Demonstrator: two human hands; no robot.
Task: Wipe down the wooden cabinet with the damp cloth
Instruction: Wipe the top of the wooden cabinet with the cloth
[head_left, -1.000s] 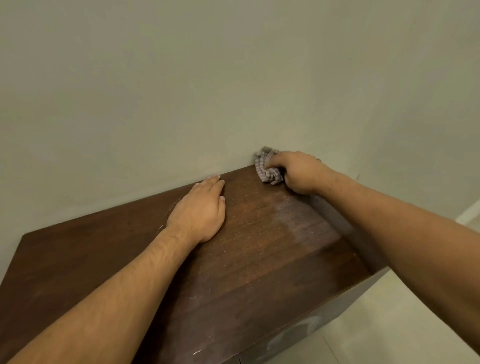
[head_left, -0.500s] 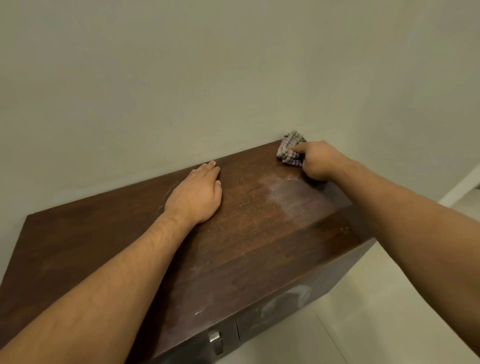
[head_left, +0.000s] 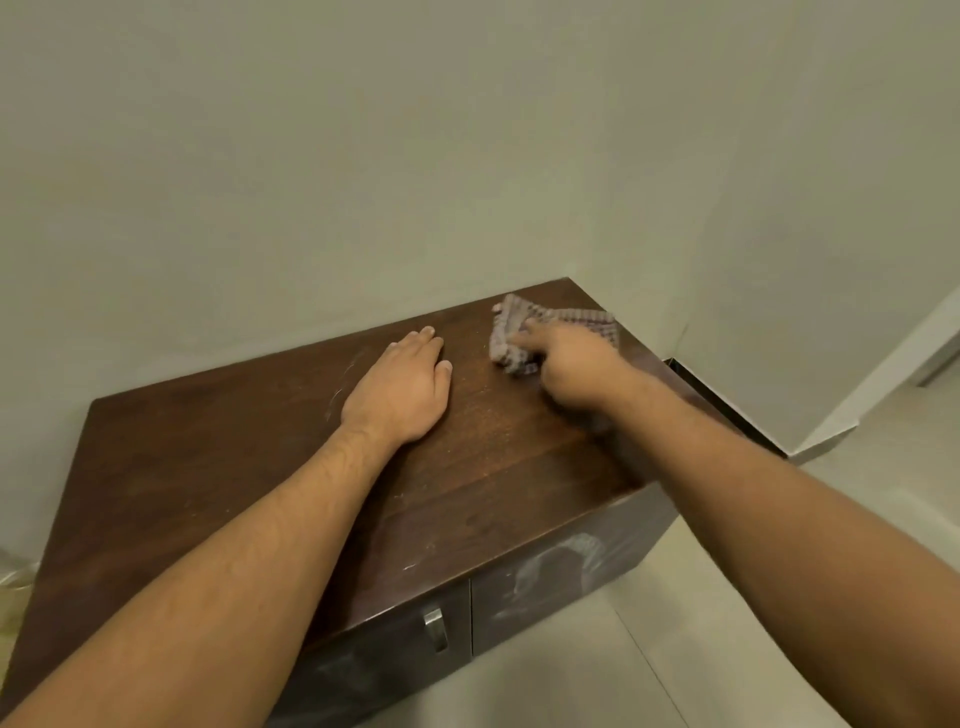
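Pressing down on the cloth (head_left: 582, 323), the right hand (head_left: 579, 371) grasps the bunched fabric with curled fingers while its index finger lies extended across the weave. The cloth is grey and checked, crumpled, and lies on the top of the wooden cabinet (head_left: 218, 467) near the far right corner, close to the wall (head_left: 363, 182). The left hand (head_left: 400, 389) is released: palm down, fingers straight and together, resting flat on the cabinet top just left of the cloth without touching it. Both forearms reach in from the near edge. Fine specks and pale streaks mark the dark top surface. On the cabinet front, a metal handle (head_left: 435, 630) sits on the left door, and whitish smears (head_left: 558, 566) cover the right door. Pale floor tiles (head_left: 649, 649) lie below.
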